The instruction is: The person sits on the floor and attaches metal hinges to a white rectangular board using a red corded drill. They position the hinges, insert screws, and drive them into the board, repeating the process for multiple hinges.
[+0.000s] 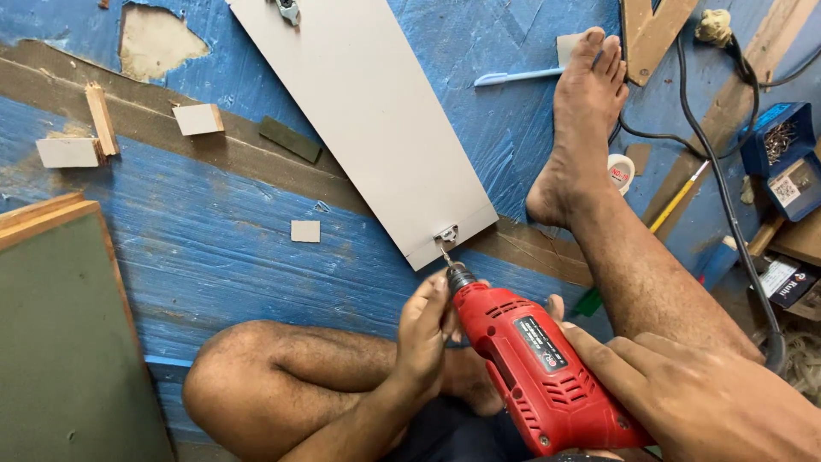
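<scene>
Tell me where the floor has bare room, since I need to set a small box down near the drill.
Widest free patch: blue floor between the green board, the bent knee and the white panel, bar one small offcut. Crowded: the right side, with black cable, screw box and pencil. Left hand and right hand fill the space around the red drill.

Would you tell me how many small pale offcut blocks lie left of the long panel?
3: one at far left, one nearer the panel, one lower down.
</scene>
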